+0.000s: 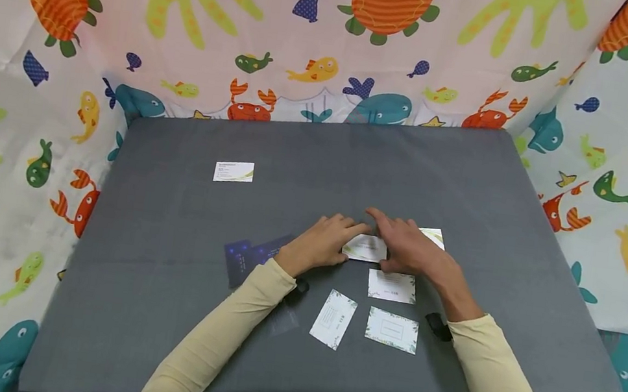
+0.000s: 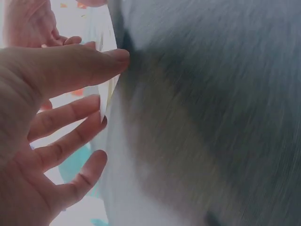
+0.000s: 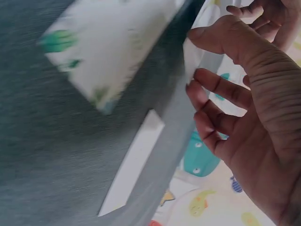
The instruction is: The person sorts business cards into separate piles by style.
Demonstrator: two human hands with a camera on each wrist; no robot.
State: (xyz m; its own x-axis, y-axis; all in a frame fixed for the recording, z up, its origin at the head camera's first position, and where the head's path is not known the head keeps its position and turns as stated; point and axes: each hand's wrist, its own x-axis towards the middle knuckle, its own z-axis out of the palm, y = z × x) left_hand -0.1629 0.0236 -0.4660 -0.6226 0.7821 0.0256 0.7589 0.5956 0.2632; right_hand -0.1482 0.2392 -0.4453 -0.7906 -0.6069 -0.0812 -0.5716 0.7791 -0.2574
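Note:
A white business card point(image 1: 365, 248) is held between the two hands near the middle of the grey table. My left hand point(image 1: 323, 239) pinches its left end, with thumb and fingertips at the card's edge in the left wrist view. At the other end, my right hand point(image 1: 405, 243) grips it; in the right wrist view the thumb point(image 3: 207, 40) lies on one face and fingertips behind. Another white card point(image 1: 434, 237) with a green stripe lies beyond the right hand, partly hidden by it. Just below sits a leaf-bordered card point(image 1: 391, 286).
Two more leaf-bordered cards, one tilted point(image 1: 333, 319) and one wider point(image 1: 392, 330), lie nearer the front edge. Dark blue cards point(image 1: 238, 262) are partly under the left forearm. A single white card point(image 1: 234, 172) lies far left on the grey table point(image 1: 147, 306).

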